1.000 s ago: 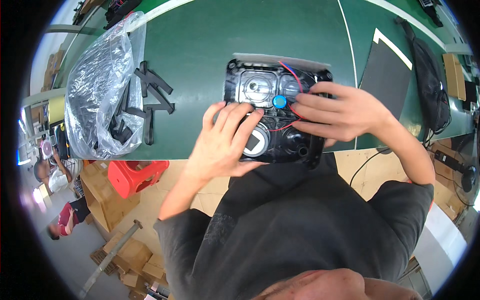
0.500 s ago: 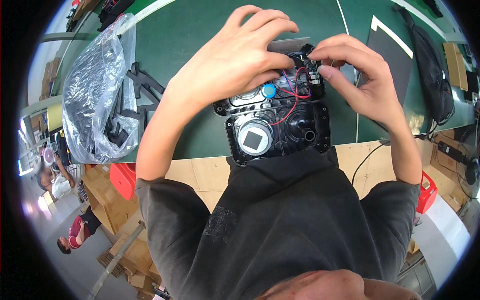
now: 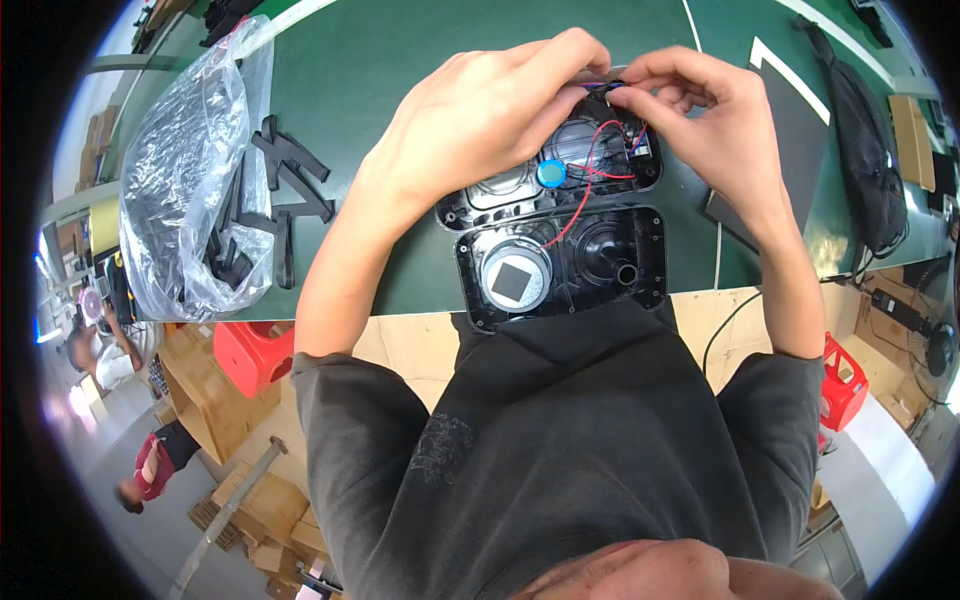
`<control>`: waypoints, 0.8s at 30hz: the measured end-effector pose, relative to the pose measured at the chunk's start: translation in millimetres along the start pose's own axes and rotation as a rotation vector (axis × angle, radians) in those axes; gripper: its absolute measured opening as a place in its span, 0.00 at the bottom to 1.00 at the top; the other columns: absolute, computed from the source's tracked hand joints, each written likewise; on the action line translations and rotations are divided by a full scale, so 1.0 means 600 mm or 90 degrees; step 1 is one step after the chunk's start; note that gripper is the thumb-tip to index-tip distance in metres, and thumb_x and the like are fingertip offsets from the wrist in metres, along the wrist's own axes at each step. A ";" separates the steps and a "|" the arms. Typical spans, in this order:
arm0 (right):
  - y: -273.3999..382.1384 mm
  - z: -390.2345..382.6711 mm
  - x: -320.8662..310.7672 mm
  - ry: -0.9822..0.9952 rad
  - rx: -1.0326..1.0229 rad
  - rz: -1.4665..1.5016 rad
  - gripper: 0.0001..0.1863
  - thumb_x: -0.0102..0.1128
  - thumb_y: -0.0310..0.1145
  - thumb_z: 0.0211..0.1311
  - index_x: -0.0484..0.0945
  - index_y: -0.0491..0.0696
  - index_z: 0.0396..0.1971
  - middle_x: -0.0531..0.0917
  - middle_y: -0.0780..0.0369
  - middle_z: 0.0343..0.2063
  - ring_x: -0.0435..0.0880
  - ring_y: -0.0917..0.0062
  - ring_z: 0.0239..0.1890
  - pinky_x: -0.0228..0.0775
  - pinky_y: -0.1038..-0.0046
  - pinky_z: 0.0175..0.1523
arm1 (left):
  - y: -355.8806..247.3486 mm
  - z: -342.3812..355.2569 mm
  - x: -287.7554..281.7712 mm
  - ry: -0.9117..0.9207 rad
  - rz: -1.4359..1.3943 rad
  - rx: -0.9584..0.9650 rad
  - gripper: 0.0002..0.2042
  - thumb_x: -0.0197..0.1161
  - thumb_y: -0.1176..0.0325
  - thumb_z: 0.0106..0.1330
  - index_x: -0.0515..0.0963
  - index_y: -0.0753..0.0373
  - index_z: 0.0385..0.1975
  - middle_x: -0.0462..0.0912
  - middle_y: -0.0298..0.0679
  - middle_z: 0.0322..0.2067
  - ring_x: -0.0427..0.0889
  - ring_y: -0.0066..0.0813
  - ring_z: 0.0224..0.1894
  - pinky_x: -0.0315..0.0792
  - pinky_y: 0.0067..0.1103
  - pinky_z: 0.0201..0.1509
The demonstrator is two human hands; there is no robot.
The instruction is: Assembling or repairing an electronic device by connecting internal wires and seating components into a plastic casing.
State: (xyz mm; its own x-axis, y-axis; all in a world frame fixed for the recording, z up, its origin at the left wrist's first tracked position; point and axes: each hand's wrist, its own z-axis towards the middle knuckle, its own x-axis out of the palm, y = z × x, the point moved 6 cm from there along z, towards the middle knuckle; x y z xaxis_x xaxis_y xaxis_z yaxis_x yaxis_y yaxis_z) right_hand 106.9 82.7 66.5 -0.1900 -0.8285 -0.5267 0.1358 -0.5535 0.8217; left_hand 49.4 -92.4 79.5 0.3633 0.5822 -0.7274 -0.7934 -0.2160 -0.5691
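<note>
I'm seeing a red stool (image 3: 252, 358) just off the green worktop's (image 3: 350, 65) near edge, leftward, cardboard boxes (image 3: 272, 505) beyond.

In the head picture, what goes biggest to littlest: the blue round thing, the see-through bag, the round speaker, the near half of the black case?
Largest to smallest, as they look there:
1. See-through bag
2. Near half of the black case
3. Round speaker
4. Blue round thing

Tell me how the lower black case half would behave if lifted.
The lower black case half looks stiff, given its moulded walls. It may feel heavier at left, where the round silver part sits. The red wire might tug the upper half.
</note>
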 end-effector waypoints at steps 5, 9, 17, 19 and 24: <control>0.071 -0.022 0.017 -0.048 -0.335 -0.456 0.07 0.72 0.27 0.50 0.91 0.48 0.31 0.83 0.66 0.33 0.83 0.67 0.40 0.80 0.68 0.43 | 0.000 -0.005 0.001 0.016 0.056 0.030 0.11 0.70 0.74 0.67 0.81 0.62 0.47 0.88 0.43 0.47 0.89 0.48 0.42 0.83 0.32 0.42; 0.089 0.001 0.014 -0.039 -0.317 -0.441 0.12 0.75 0.26 0.48 0.92 0.51 0.35 0.83 0.65 0.32 0.82 0.68 0.40 0.77 0.65 0.44 | -0.009 -0.010 -0.015 -0.001 0.138 0.089 0.13 0.71 0.73 0.65 0.83 0.59 0.49 0.86 0.41 0.53 0.88 0.46 0.42 0.83 0.34 0.44; 0.048 0.038 0.047 0.145 -0.245 -0.541 0.05 0.73 0.31 0.50 0.92 0.49 0.28 0.87 0.60 0.32 0.88 0.65 0.44 0.83 0.63 0.49 | 0.007 -0.016 0.007 0.146 0.190 -0.001 0.17 0.67 0.67 0.66 0.84 0.53 0.56 0.83 0.41 0.37 0.86 0.46 0.43 0.79 0.38 0.49; 0.044 0.029 0.040 0.139 -0.227 -0.513 0.06 0.74 0.32 0.50 0.92 0.50 0.29 0.88 0.61 0.33 0.88 0.65 0.43 0.83 0.63 0.49 | 0.002 -0.018 0.010 0.133 0.238 0.003 0.17 0.68 0.67 0.66 0.84 0.54 0.55 0.83 0.41 0.36 0.86 0.46 0.41 0.79 0.38 0.48; 0.031 0.018 0.016 0.086 -0.181 -0.332 0.05 0.74 0.32 0.54 0.91 0.49 0.31 0.90 0.63 0.37 0.89 0.66 0.45 0.82 0.64 0.49 | -0.011 -0.014 0.022 0.121 0.344 0.023 0.12 0.68 0.69 0.64 0.85 0.57 0.47 0.81 0.41 0.35 0.86 0.42 0.42 0.79 0.35 0.48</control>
State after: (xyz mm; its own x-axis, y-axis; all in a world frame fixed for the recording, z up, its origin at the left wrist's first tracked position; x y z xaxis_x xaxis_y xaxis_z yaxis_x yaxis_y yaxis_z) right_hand 97.0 65.3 79.4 -0.1783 -0.4353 -0.8824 0.3162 -0.8746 0.3675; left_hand 63.5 -89.9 70.7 -0.0194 0.2451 -0.9693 -0.9058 -0.4148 -0.0868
